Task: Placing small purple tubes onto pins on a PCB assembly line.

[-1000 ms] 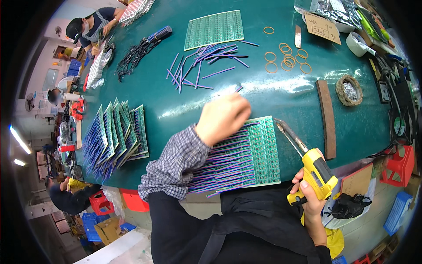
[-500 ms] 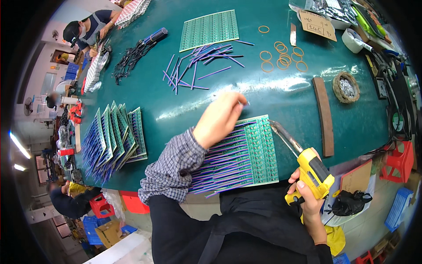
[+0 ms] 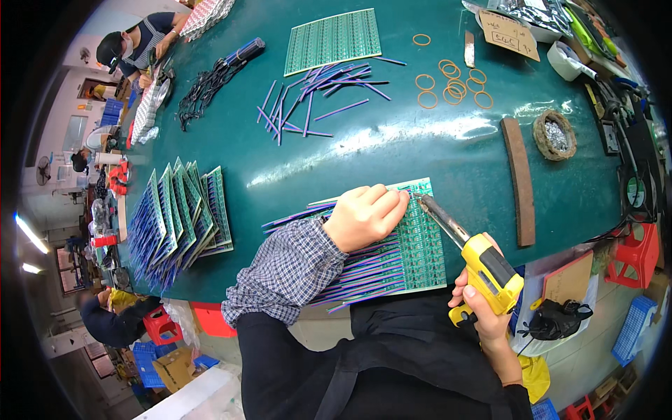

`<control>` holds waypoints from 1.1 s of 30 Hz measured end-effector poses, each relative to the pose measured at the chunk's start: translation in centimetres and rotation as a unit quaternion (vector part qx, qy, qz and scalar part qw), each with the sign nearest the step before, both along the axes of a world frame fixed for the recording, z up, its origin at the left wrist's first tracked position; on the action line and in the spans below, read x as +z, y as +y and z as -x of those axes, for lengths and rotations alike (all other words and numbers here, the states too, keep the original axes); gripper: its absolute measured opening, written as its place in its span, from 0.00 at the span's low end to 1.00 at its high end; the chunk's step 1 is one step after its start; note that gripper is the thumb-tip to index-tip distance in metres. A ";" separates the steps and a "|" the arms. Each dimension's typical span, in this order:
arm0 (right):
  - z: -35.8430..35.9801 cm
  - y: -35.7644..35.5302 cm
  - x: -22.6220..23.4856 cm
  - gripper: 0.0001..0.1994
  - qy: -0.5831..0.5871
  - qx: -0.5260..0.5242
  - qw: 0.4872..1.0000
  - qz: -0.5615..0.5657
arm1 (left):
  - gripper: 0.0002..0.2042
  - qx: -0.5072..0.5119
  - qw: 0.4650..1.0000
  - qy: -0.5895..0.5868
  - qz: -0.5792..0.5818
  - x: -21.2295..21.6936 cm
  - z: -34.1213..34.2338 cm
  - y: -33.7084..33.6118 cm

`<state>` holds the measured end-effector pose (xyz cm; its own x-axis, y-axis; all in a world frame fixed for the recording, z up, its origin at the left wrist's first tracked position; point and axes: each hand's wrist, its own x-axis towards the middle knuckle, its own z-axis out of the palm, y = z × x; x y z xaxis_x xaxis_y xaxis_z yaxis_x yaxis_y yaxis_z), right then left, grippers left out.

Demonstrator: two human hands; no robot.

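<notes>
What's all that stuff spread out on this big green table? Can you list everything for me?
circuit board with tubes: one, green, front edge, under the left hand
stacked boards: a fanned pile, green and blue, left
bare board: one, green, far side
loose tubes: many, purple-blue, centre far
rubber bands: several, orange, far right
wooden strip: one, brown, right
round nest of metal shavings: one, right
black wires: a bundle, far left
table: one, teal
left hand: resting on the board
right hand: holding the yellow soldering gun, tip at the board

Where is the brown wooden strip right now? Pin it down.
Head view, right side of the green table: the brown wooden strip lies beside the wire-filled nest, above the yellow soldering gun.
</notes>
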<state>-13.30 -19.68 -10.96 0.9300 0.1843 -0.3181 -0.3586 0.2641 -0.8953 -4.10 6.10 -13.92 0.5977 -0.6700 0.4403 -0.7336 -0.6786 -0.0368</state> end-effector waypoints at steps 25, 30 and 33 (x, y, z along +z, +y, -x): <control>0.1 -0.1 0.3 0.33 0.003 0.006 1.000 0.000 | 0.14 0.000 1.000 -0.006 -0.026 0.2 0.2 -0.5; 0.2 -0.3 0.0 0.33 -0.014 0.012 1.000 -0.001 | 0.14 0.000 0.999 -0.014 -0.033 0.2 0.3 -0.5; 0.0 -0.3 0.4 0.33 -0.004 0.024 1.000 -0.003 | 0.15 -0.001 0.999 -0.022 -0.034 0.1 0.3 -0.6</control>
<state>-13.33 -19.94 -10.51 0.9226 0.2301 -0.3095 -0.3637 0.2524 -0.8967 -4.42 5.49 -13.85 0.5780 -0.6999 0.4196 -0.7314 -0.6723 -0.1139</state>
